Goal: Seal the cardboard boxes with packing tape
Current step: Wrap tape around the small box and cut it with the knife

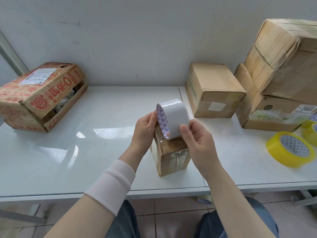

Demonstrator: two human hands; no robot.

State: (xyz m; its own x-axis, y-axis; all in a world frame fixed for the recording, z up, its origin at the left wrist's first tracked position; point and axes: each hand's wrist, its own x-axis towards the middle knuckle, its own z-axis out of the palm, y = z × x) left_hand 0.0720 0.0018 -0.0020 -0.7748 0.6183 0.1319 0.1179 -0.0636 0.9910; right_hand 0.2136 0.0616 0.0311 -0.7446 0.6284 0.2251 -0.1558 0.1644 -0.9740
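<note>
L hand (pixel 145 127) + R hand (pixel 197 134) both hold tape roll (pixel 173 117) | roll above small box (pixel 171 157) | on table (pixel 85 134)

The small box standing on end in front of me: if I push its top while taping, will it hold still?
Probably tippy: the small box stands on a narrow end, taller than wide. It may also slide, since the table looks glossy. Its creased, already taped sides suggest soft cardboard that could dent under pressure.
</note>
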